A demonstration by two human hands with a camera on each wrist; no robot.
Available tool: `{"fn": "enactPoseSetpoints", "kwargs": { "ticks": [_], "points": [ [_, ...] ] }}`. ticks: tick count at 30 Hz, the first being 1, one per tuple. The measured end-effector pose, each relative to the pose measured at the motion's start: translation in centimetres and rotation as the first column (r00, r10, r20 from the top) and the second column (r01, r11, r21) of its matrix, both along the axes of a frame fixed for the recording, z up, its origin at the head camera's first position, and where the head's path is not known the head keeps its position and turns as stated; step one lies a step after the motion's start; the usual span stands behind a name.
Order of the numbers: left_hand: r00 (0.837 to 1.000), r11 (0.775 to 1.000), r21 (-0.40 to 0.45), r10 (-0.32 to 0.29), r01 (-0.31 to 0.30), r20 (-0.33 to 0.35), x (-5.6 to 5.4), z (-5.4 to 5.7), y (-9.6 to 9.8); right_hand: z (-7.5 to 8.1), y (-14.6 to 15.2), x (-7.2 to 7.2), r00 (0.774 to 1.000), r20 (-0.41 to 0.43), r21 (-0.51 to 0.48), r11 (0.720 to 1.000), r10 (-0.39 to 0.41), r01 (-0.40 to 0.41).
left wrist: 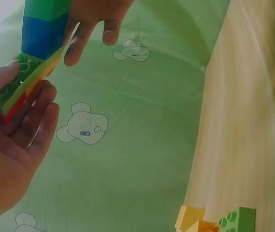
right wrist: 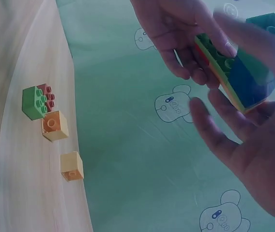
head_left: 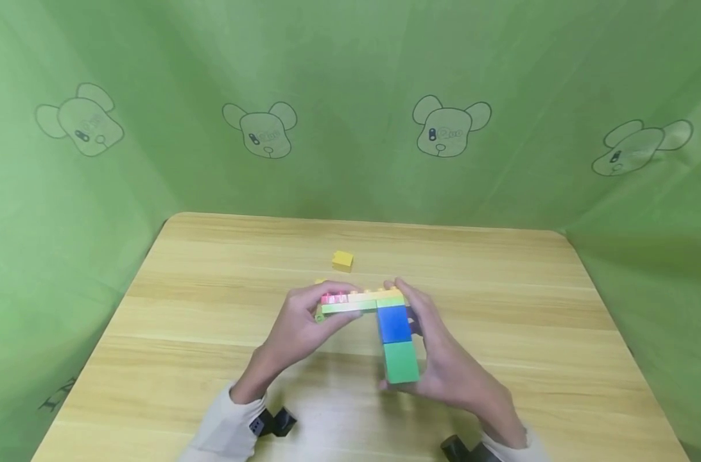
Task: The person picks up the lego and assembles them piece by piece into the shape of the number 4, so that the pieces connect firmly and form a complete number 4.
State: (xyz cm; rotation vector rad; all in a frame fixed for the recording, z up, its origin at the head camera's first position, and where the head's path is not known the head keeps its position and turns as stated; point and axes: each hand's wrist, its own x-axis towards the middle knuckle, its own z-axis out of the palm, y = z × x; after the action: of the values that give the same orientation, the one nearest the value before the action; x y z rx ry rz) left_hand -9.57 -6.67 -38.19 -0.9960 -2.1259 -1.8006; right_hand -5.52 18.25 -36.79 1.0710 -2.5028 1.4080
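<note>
My left hand (head_left: 295, 327) pinches one end of a toy brick assembly, thumb on the near side and fingers on the far side. The assembly joins a light green strip (head_left: 350, 307), a red brick (head_left: 334, 299) and orange-yellow bricks along the strip. From its right end a blue brick (head_left: 394, 324) and a green brick (head_left: 401, 362) form a column pointing toward me. My right hand (head_left: 443, 362) holds this column, index finger at the far end and thumb by the green brick. In the right wrist view, its other fingers stand partly spread.
A yellow brick (head_left: 343, 260) lies on the wooden table (head_left: 212, 276) beyond the hands. Right wrist view: a loose green brick (right wrist: 32, 102), a red brick (right wrist: 49, 96) and an orange brick (right wrist: 55, 126) sit close together. A green curtain (head_left: 350, 173) with mouse-head drawings surrounds the table.
</note>
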Motion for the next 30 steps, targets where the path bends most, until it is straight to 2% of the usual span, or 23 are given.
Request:
{"fn": "enactPoseSetpoints", "kwargs": {
  "ticks": [4,7,9,11,12,14,15,19,22,25,28,30],
  "points": [
    [1.0,1.0,0.017,0.011,-0.011,0.006,0.0,0.0,-0.3,0.0,-0.1,0.1,0.999,0.038,-0.008,0.999,0.032,-0.032],
    [0.999,0.999,0.047,-0.01,0.008,0.042,0.0,-0.2,-0.4,-0.2,-0.5,-0.1,0.999,0.014,-0.062,0.998,0.029,-0.028],
    [0.995,0.997,0.073,-0.033,0.027,0.092,0.1,-0.4,-0.6,-0.3,-0.8,-0.2,0.999,-0.032,-0.099,0.995,0.03,-0.033],
    [0.984,0.993,0.107,-0.061,0.043,0.168,0.2,-0.5,-0.8,-0.4,-1.2,-0.3,0.998,-0.062,-0.123,0.992,0.033,-0.041],
    [0.974,0.989,0.139,-0.082,0.053,0.213,0.3,-0.5,-1.0,-0.5,-1.4,-0.3,0.997,-0.071,-0.131,0.991,0.032,-0.041],
    [0.94,0.973,0.222,-0.137,0.068,0.312,0.4,-0.5,-1.4,-0.5,-1.7,-0.4,0.997,-0.075,-0.145,0.989,0.022,-0.032],
    [0.919,0.961,0.267,-0.168,0.073,0.356,0.4,-0.4,-1.5,-0.5,-1.8,-0.4,0.997,-0.07,-0.151,0.988,0.013,-0.024],
    [0.812,0.883,0.458,-0.341,0.104,0.473,0.3,-0.4,-1.6,-0.4,-2.6,-0.8,0.994,-0.111,-0.142,0.99,-0.025,0.009],
    [0.757,0.852,0.517,-0.389,0.079,0.526,0.4,-0.5,-1.1,-0.5,-3.3,-1.2,0.984,-0.172,-0.126,0.992,-0.036,0.015],
    [0.732,0.835,0.55,-0.371,-0.006,0.571,0.7,-0.6,-0.5,-0.7,-3.9,-1.5,0.98,-0.196,-0.115,0.993,-0.036,0.013],
    [0.707,0.803,0.59,-0.372,-0.081,0.602,0.9,-0.8,-0.1,-1.1,-4.2,-1.7,0.976,-0.219,-0.109,0.994,-0.018,-0.006],
    [0.695,0.782,0.614,-0.383,-0.108,0.609,1.1,-0.9,0.2,-1.4,-4.4,-1.7,0.972,-0.234,-0.101,0.995,0.0,-0.024]
  ]
}}
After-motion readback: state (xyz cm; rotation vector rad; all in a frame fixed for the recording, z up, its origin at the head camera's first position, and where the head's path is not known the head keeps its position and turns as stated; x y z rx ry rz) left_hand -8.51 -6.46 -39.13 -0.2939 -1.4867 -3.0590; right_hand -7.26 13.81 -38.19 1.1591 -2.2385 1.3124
